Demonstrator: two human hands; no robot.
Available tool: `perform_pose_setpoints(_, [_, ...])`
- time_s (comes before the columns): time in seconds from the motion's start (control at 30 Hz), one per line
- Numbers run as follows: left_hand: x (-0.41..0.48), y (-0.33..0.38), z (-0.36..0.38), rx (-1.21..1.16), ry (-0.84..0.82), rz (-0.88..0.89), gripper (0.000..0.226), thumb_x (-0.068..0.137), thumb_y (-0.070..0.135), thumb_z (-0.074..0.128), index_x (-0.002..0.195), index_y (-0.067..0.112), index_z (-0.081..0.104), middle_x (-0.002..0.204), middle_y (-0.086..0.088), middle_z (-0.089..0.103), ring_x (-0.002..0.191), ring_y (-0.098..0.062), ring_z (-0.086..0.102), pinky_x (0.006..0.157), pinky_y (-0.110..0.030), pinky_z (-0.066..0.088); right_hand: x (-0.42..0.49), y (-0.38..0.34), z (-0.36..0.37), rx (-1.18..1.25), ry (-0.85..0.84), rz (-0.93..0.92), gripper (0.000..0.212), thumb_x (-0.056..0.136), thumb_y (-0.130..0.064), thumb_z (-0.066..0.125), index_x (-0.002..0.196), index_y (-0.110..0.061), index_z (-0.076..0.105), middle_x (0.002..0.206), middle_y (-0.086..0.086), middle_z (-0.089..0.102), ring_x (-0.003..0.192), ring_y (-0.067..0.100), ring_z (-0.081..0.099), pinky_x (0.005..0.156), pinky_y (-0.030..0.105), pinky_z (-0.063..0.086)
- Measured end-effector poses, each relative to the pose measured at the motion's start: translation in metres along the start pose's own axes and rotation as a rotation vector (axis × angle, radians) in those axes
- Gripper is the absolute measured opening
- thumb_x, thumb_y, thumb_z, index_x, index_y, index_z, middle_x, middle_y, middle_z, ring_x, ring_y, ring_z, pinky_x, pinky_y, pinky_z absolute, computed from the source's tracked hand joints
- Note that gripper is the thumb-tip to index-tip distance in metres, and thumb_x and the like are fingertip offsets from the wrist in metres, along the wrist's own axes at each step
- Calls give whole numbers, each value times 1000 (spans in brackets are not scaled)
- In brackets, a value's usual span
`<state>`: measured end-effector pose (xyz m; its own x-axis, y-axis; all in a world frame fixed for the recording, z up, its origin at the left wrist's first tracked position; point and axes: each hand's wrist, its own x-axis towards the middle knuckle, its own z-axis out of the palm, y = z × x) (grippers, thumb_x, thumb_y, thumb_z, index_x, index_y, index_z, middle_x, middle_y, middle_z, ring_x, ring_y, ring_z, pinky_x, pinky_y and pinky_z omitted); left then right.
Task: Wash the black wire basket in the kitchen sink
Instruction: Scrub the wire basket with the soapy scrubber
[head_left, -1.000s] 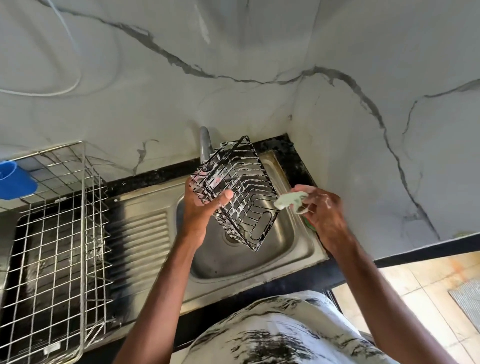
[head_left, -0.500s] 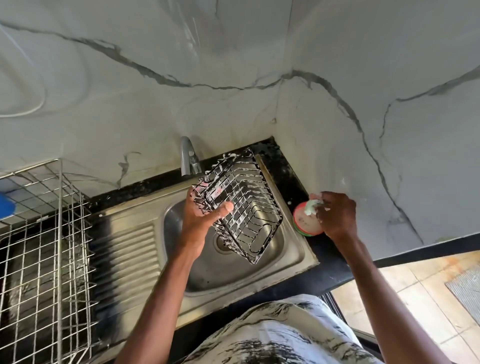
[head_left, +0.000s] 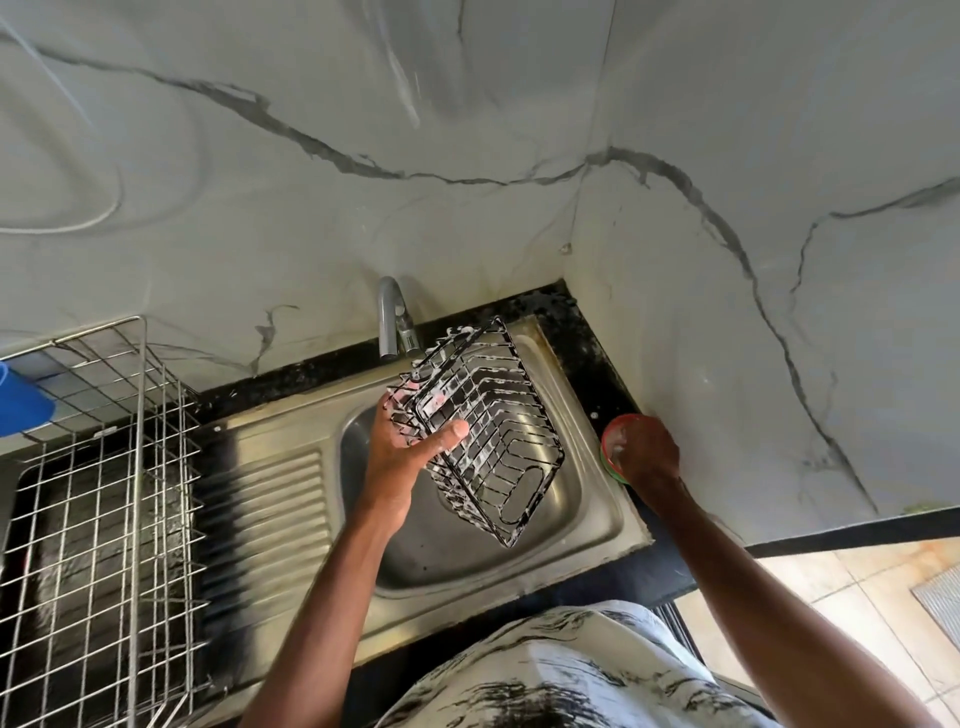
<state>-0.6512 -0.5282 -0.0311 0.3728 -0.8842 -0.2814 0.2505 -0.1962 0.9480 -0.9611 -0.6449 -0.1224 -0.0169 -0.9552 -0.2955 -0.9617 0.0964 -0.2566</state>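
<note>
We see the left hand (head_left: 400, 452) grasping the black wire basket (head_left: 488, 431), thumb across the outer wires and fingers behind one end. The basket is in the air over the bowl of the sink (head_left: 441, 551), tilted, with white suds on its wires. Its upper end is just beside the grey tap (head_left: 389, 317).

The right hand (head_left: 647, 452) is down on a round red-and-green tub (head_left: 610, 434) on the black tabletop (head_left: 597, 353), right of the sink by the wall corner. Its fingers point into the tub and are hidden, so we cannot tell whether it is clenched on anything.

Left of the sink's ribbed drainboard (head_left: 280, 499) stands a metal wire rack (head_left: 104, 467). A blue cup (head_left: 21, 400) shows at the frame's left edge. The marble-pattern wall (head_left: 467, 130) runs behind.
</note>
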Motion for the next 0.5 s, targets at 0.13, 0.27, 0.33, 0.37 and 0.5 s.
perform_pose_setpoints(0.13, [-3, -1, -7, -40, 13, -13, 107, 48, 43, 106, 141, 31, 55, 149, -6, 60, 142, -30, 53, 120, -57, 38, 16, 10, 17, 11, 27, -19, 23, 93, -21, 60, 106, -12, 77, 110, 10, 73, 107, 31, 67, 95, 36, 52])
perform_pose_setpoints(0.27, [-7, 1, -16, -23, -8, -21, 100, 54, 38, 103, 141, 31, 54, 146, -6, 63, 138, -28, 57, 116, -53, 44, -13, -20, -18, 115, -12, -21, 17, 89, -15, 59, 89, -20, 75, 99, 1, 74, 95, 25, 69, 77, 25, 51])
perform_pose_setpoints(0.33, [-7, -2, -26, -13, -17, -13, 102, 52, 42, 104, 141, 34, 55, 145, -9, 63, 137, -33, 58, 116, -57, 43, -27, -41, -33, 188, 40, -81, 20, 91, -14, 59, 93, -20, 78, 93, 1, 75, 84, 23, 71, 74, 28, 56])
perform_pose_setpoints(0.37, [-7, -2, -30, 2, -16, -22, 103, 50, 46, 104, 140, 39, 55, 146, -11, 61, 137, -36, 57, 116, -62, 40, -34, -53, -39, 281, 41, -131, 19, 93, -14, 60, 92, -19, 77, 88, 1, 75, 77, 20, 70, 73, 34, 59])
perform_pose_setpoints(0.5, [-6, 3, -46, 57, -55, 4, 86, 44, 57, 100, 118, 64, 58, 142, -15, 63, 138, -34, 56, 120, -64, 28, -47, -95, -58, 690, -136, -273, 39, 93, -10, 63, 94, -46, 77, 94, -12, 71, 90, 11, 67, 88, 31, 55])
